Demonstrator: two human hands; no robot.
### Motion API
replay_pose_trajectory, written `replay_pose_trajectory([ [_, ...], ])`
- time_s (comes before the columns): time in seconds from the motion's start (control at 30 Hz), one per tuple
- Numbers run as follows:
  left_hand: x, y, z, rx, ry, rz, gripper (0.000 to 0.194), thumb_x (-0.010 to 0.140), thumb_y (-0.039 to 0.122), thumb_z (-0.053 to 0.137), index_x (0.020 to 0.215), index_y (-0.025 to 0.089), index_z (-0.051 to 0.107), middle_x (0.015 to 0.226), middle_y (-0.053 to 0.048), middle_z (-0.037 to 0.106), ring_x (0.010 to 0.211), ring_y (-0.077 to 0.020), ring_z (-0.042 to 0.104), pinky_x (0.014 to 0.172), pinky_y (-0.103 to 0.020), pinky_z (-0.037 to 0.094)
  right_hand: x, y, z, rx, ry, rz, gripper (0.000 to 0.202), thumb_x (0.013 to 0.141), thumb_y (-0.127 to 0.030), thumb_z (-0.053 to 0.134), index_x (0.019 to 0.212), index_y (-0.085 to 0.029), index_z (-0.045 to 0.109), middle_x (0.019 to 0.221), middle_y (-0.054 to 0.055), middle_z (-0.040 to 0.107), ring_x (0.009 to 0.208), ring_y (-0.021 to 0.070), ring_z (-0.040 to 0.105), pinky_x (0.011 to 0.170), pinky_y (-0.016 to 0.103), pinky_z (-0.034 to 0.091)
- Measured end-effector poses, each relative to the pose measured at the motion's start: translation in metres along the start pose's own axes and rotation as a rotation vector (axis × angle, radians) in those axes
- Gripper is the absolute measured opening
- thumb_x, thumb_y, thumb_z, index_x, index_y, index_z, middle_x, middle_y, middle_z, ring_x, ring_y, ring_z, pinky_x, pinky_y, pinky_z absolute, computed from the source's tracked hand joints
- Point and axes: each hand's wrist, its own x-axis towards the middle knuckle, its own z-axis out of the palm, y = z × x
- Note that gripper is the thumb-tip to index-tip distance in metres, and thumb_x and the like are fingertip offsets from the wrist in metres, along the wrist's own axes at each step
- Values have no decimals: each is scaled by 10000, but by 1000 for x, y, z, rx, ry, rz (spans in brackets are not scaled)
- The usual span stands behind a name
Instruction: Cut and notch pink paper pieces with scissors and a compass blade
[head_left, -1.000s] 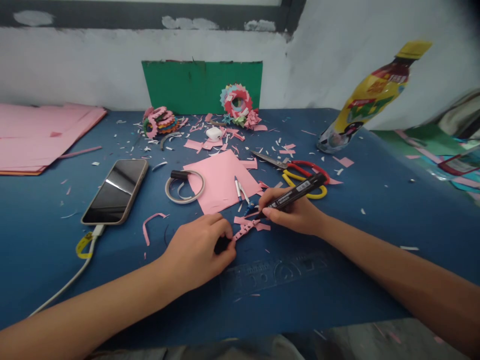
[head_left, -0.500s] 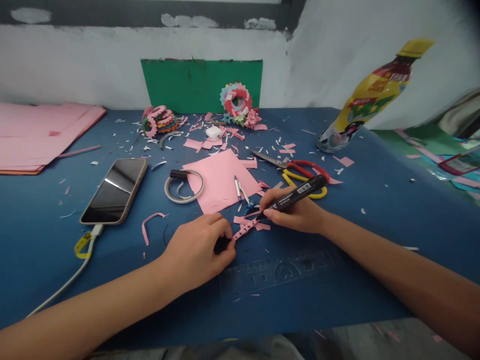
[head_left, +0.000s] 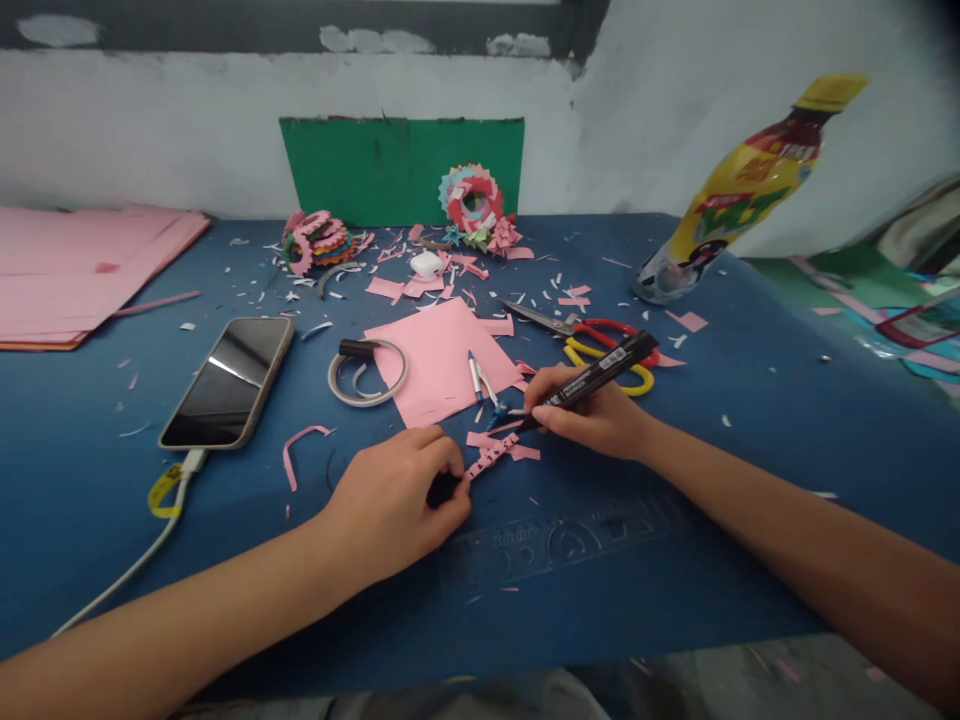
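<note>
My left hand point(head_left: 401, 490) pinches the near end of a narrow pink paper strip point(head_left: 491, 456) dotted with black marks. In my right hand point(head_left: 589, 415) is a black permanent marker point(head_left: 600, 373), slanted with its tip low beside the strip's far end; whether the tip touches anything I cannot tell. Small pink scraps point(head_left: 525, 453) lie under and around the strip. Just beyond the hands, a compass point(head_left: 486, 385) rests at the edge of a pink paper square point(head_left: 442, 360). Scissors point(head_left: 592, 333) with red and yellow handles lie behind my right hand.
A clear stencil ruler point(head_left: 555, 545) lies in front of the hands. To the left are a phone point(head_left: 229, 385) on a cable and a pink paper stack point(head_left: 90, 265). A coiled band point(head_left: 367, 372), paper wreath point(head_left: 472, 200), earbud case point(head_left: 428, 264) and drink bottle point(head_left: 739, 200) stand farther back.
The marker and my right hand have shifted slightly right and up, moving the tip off the strip's marked face. My left hand keeps its place on the strip.
</note>
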Motion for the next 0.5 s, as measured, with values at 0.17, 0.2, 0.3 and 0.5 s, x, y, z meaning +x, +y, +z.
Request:
replay_pose_trajectory([
  [0.17, 0, -1, 0, 6, -8, -2, 77, 768, 252, 483, 779, 209, 546, 814, -9, 598, 749, -169, 570, 593, -256, 406, 1, 0, 0, 2, 87, 3, 63, 761, -204, 489, 727, -169, 528, 611, -28, 486, 531, 78, 443, 486, 208, 368],
  [0.2, 1, -1, -1, 6, -10, 1, 77, 768, 253, 483, 779, 208, 545, 813, -9, 597, 748, -170, 569, 596, -259, 407, 1, 0, 0, 1, 90, 1, 64, 763, -202, 486, 728, -169, 528, 613, -28, 487, 531, 78, 444, 486, 209, 368],
  [0.3, 1, -1, -1, 4, -19, 2, 79, 769, 254, 481, 780, 207, 544, 813, -9, 598, 751, -173, 569, 607, -266, 410, 0, -1, -1, -22, 26, -31, 66, 761, -203, 487, 718, -171, 525, 600, -32, 477, 509, 76, 433, 469, 210, 352],
  [0.5, -1, 0, 0, -5, -10, -3, 78, 770, 252, 479, 788, 209, 541, 818, -8, 596, 759, -171, 567, 610, -263, 406, -1, 0, 0, -54, -71, -56, 88, 772, -231, 491, 722, -165, 520, 584, -27, 473, 512, 82, 420, 488, 220, 357],
])
